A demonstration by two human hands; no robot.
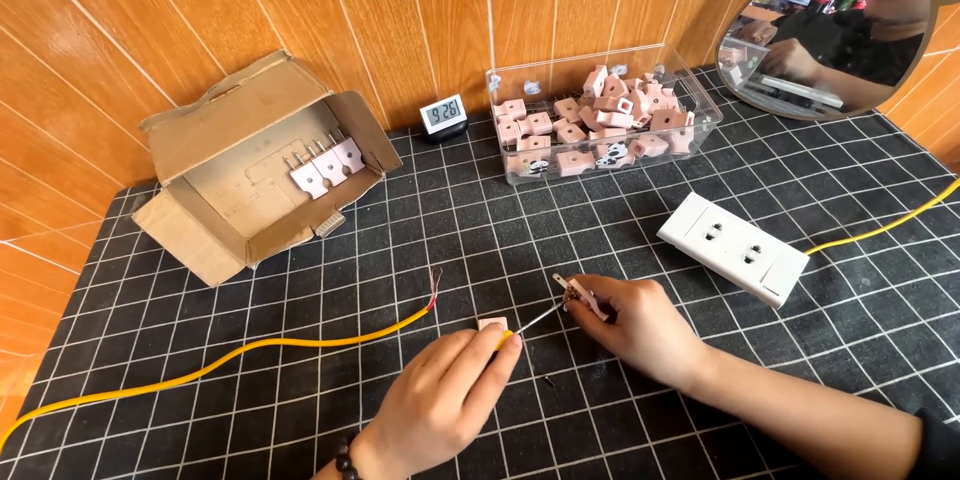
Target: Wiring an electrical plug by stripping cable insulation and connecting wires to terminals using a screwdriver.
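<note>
My left hand (445,400) grips a small screwdriver (532,321) with a yellow handle, its thin shaft pointing up-right. My right hand (640,325) pinches a small pink plug part with metal prongs (575,292), and the screwdriver tip meets it. A second small pink plug piece (491,324) lies on the mat between my hands. A yellow cable (250,350) with bare stripped wires at its end (435,290) lies just left of them.
A black gridded mat (300,410) covers the table. An open cardboard box (250,165) holds white plug parts. A clear bin (600,115) is full of pink plug shells. A white double socket (735,248) with yellow cord, a small digital clock (443,115) and a round mirror (840,25) stand behind.
</note>
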